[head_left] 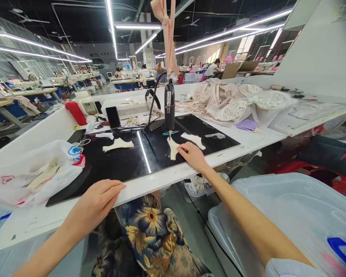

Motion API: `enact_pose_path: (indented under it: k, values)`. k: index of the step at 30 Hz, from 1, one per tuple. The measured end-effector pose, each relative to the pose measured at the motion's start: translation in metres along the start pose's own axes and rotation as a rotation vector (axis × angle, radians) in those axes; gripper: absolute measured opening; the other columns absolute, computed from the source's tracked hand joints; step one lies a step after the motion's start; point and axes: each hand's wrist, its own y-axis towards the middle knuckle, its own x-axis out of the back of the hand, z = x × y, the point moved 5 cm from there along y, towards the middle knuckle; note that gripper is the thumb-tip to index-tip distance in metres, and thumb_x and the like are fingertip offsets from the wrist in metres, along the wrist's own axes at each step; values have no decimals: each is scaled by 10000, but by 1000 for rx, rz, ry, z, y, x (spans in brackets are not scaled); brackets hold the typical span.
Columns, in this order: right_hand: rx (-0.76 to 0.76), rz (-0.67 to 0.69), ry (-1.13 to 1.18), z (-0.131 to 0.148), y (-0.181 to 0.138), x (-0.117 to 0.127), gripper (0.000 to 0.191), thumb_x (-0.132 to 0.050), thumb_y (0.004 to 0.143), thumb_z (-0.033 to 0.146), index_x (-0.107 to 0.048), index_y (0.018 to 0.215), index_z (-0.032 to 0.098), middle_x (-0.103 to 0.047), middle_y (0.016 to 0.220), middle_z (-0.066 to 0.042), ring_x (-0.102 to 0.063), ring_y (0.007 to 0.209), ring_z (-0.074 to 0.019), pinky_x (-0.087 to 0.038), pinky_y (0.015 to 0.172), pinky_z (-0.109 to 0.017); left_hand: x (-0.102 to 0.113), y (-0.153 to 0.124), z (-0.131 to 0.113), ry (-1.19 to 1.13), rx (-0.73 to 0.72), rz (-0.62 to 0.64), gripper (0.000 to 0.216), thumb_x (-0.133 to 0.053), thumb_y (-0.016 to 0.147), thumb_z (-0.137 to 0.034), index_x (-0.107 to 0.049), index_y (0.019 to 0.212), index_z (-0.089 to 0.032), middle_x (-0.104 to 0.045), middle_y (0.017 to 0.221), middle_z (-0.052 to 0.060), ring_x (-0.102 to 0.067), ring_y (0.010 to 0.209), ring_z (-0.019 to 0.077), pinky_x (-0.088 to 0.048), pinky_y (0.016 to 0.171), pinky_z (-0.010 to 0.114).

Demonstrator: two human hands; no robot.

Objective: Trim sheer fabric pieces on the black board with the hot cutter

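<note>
Beneath the pointed metal tip of a black corded tool (169, 107) lies a small cream fabric piece (173, 149), with the tip at its upper end. My right hand (192, 154) has its fingers closed at the right edge of that piece; the exact grip is partly hidden. Peach straps (168, 38) hold the tool up from above. My left hand (99, 196) rests on the table's front edge, fingers extended and holding nothing. Two more cream pieces lie on the black board (115, 165): one piece (118, 144) to the left, another piece (193, 140) just behind my right hand.
A white plastic bag (54, 154) with cream scraps sits at left. Behind it stand a phone (113, 117) and a red roll (75, 112). Beige straps and lace cups (233, 98) are heaped at back right. Lidded plastic bins (291, 207) stand below, right.
</note>
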Motion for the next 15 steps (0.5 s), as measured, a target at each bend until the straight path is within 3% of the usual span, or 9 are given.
enact_pose_path:
  k: [8,15]
  values:
    - [13,14,3,-4,2,-4,287,-636,1020,386,-660,1231,193,-678,1247,-86,-687,1041,-210,-597,908,-420,14,-16,-5,27,-2,-47,286,-446,1081,-262,-704,1200,-227,-749,1172,44,-715,1038,198,-565,949,346]
    - [55,23,2,-3,2,-8,282,-640,1015,413,-673,1175,183,-698,1164,-72,-695,962,-188,-604,858,-390,14,-4,-19,-8,24,-78,295,-429,1076,-225,-709,1166,-243,-751,1130,42,-713,1000,188,-576,902,314]
